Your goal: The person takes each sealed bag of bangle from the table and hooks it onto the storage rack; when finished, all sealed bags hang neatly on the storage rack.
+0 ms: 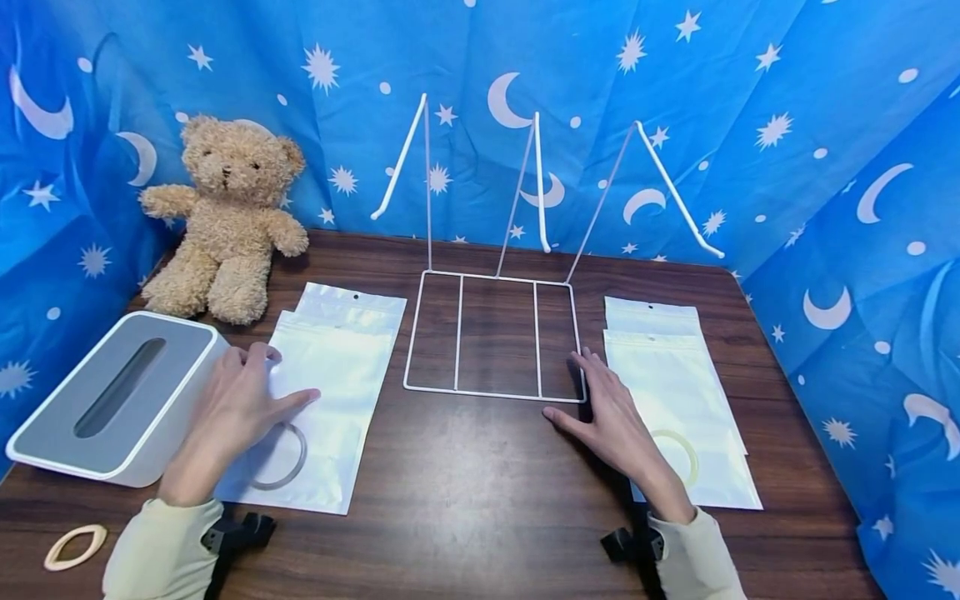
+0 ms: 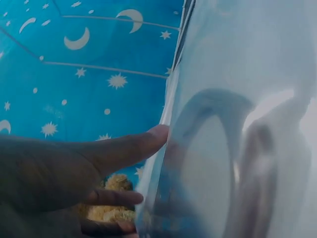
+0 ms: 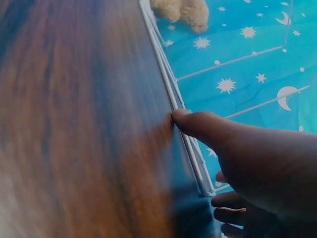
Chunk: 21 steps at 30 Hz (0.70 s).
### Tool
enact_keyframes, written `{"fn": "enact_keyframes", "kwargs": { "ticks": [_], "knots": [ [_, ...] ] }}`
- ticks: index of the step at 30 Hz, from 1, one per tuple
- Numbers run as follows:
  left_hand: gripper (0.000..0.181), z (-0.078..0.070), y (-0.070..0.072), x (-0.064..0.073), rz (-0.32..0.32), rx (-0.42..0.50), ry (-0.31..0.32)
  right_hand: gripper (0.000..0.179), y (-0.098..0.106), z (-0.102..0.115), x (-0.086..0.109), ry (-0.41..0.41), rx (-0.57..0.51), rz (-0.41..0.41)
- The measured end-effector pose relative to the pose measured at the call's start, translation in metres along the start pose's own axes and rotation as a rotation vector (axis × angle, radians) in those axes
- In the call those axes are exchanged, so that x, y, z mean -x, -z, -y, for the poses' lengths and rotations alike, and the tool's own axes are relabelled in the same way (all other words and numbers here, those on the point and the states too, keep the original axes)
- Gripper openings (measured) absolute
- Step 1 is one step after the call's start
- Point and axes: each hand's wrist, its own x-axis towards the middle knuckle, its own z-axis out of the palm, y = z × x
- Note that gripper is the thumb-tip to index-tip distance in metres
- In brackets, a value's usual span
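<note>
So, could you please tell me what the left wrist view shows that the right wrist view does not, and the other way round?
Only the left wrist view shows the left hand beside a white bag with a grey ring on its face.

Only the right wrist view shows the right hand, next to the base of the rack, and a broad stretch of the table.

Both share the blue curtain, part of the bear and thin rods of the rack.
</note>
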Motion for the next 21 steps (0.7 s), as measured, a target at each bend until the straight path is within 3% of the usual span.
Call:
{"fn": "enact_keyframes", "kwargs": {
  "ticks": [7,11,18,21],
  "knots": [
    [0.041,0.010,0.006,0.000,-0.073,0.150,-0.071,0.091,-0.005,-0.005,-0.001,-0.007,0.017,-0.057],
    [0.034,0.015,0.007,-0.001,-0.083,0.234,-0.105,0.092,-0.007,-0.008,-0.001,-0.010,0.012,-0.077],
    [0.028,0.019,0.006,-0.002,-0.076,0.380,-0.051,0.091,-0.010,-0.010,-0.001,-0.015,0.034,-0.101],
    [0.027,0.017,0.006,-0.002,-0.099,0.470,-0.065,0.092,-0.011,-0.010,-0.001,-0.009,0.053,-0.106]
  ]
}}
